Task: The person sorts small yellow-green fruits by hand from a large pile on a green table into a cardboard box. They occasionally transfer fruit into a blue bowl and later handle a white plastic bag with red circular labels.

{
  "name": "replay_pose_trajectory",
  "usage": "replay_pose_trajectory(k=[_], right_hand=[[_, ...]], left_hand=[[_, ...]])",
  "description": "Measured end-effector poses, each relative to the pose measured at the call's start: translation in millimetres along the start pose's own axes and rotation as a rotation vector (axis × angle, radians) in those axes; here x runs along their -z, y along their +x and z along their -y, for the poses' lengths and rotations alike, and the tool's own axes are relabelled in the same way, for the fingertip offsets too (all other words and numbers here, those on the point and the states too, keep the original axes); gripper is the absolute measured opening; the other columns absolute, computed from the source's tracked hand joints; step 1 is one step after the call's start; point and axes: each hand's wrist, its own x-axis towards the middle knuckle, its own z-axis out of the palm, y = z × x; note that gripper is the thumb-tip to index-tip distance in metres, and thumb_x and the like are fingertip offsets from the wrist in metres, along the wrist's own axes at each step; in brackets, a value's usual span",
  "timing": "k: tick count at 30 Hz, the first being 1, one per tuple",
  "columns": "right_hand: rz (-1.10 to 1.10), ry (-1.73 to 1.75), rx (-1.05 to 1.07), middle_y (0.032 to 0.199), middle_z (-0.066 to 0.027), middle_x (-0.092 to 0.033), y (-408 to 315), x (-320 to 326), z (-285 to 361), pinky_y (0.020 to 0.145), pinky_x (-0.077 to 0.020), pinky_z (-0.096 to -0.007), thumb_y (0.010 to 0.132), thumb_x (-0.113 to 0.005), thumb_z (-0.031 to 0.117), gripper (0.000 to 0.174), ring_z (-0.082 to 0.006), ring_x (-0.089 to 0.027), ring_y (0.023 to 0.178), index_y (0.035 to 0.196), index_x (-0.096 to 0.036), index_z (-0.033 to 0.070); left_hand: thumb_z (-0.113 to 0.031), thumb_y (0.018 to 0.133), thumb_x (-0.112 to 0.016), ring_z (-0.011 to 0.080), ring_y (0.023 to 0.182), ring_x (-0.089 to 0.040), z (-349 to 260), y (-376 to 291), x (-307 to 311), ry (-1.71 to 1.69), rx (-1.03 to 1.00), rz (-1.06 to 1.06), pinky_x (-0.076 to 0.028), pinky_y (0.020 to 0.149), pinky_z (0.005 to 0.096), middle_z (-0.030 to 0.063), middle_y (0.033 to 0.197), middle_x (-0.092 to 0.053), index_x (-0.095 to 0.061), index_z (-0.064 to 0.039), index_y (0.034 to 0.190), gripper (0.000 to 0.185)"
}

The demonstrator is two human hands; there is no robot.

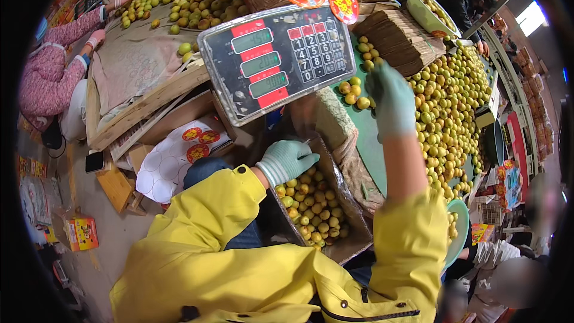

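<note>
My left hand (289, 161), in a pale green knit glove, is at the upper end of an open cardboard box (354, 229). Its thumb points right and its other fingers are bent; whether it grips the box edge cannot be made out. Many small yellow-green and brown jujube-like fruits (316, 208) lie inside the box. My right hand (394, 98), gloved the same way, reaches over the green tabletop (365, 132). Beside its fingers are several loose fruits (354, 92), and a large heap of fruit (441, 116) lies to its right. Its blurred fingertips hide what they may hold.
A digital scale display (278, 60) stands ahead of me. Behind are stacked brown paper sheets (394, 40) and a fruit-filled basin (430, 9). A sticker sheet (172, 161) lies left, near a wooden-framed table (148, 107). A person in a pink sleeve (67, 72) works there.
</note>
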Motion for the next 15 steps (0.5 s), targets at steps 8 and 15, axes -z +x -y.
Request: replay_pose_trajectory(k=[8, 15], right_hand=[[-0.086, 0.119, 0.398, 0.101, -0.0137, -0.070, 89, -40, 51, 0.083, -0.0540, -0.0432, 0.088, -0.070, 0.019, 0.029, -0.0295, -0.066, 0.096, 0.107, -0.066, -0.003], [-0.008, 0.408, 0.644, 0.111, -0.0138, -0.066, -161, 14, -17, 0.097, -0.0458, -0.0358, 0.097, -0.060, 0.011, 0.025, -0.0210, -0.061, 0.100, 0.116, -0.062, -0.005]], left_hand=[[-0.023, 0.091, -0.069, 0.0199, 0.055, -0.057, -23, -57, 14, -0.385, -0.107, 0.340, -0.045, 0.056, 0.0329, 0.0103, 0.060, -0.054, -0.060, -0.001, 0.070, 0.032], [-0.044, 0.088, -0.070, 0.0155, 0.074, -0.058, 37, -192, -103, -0.998, 1.291, 0.085, -0.053, 0.070, 0.0321, 0.0042, 0.087, -0.060, -0.062, -0.012, 0.107, 0.038]])
